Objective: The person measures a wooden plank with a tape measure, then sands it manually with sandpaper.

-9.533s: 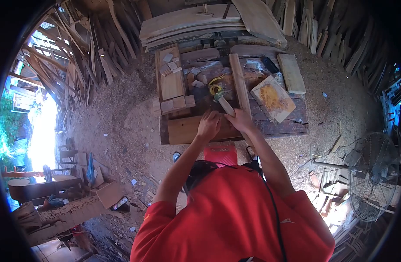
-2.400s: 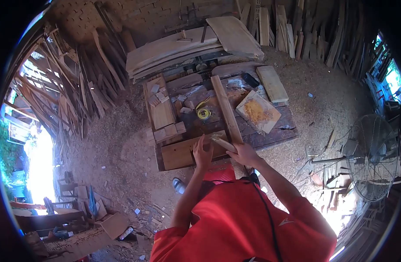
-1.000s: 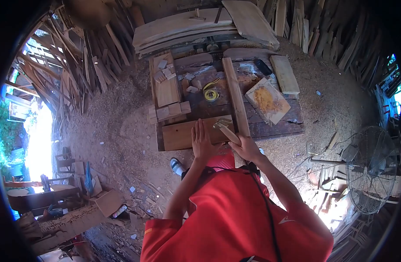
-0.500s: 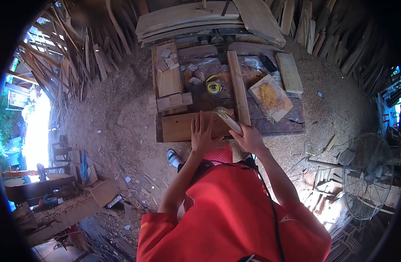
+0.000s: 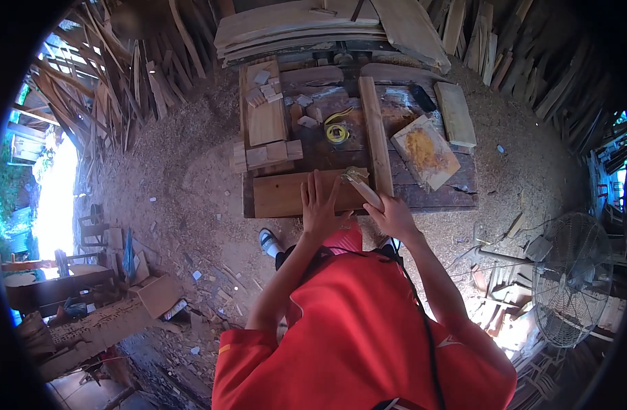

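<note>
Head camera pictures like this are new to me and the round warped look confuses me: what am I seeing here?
A person wears a wide-angle camera on the head, looking down, so the red shirt fills the bottom. The left hand lies flat on a wooden board at the near edge of the workbench. The right hand grips a hammer by its handle, its head over the board. Also on the bench: a long plank, small wood blocks, a yellow tape measure.

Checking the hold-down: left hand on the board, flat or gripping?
Flat. The left hand lies palm down, fingers spread, on the board; the right hand grips the hammer.
</note>
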Motion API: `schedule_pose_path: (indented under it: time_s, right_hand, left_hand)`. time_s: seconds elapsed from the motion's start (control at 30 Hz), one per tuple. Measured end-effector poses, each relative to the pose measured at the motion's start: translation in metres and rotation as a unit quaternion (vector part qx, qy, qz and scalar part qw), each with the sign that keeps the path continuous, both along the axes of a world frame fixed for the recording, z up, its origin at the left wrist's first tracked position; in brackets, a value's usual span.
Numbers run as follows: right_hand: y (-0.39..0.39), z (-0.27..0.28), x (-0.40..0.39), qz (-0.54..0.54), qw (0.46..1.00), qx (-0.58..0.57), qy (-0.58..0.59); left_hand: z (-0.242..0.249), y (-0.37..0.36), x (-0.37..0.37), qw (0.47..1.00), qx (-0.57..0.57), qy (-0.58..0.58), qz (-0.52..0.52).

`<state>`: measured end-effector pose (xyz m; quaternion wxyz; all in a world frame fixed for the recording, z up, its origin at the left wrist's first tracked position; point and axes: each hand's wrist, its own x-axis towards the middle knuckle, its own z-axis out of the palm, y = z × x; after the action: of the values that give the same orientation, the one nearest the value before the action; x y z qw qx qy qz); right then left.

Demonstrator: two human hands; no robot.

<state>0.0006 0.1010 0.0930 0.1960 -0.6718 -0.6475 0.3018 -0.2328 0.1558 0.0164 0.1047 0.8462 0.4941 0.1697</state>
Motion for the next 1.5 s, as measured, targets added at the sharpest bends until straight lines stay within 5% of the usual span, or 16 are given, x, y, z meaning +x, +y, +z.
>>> schedule_pose_path:
  time_s: [0.7,1.5]
  right_hand:
    - [-0.008,-0.016,0.003,-0.023,0.999,0.010,-0.027]
    - [-0.003,-0.022,-0.005,0.004,1.000,0.019,0.016]
  left_hand:
    - [-0.013,0.033,0.016,0.951,0.033,-0.305,0.040]
    - [-0.031,0.030,0.016,0.943,0.010,-0.322,0.081]
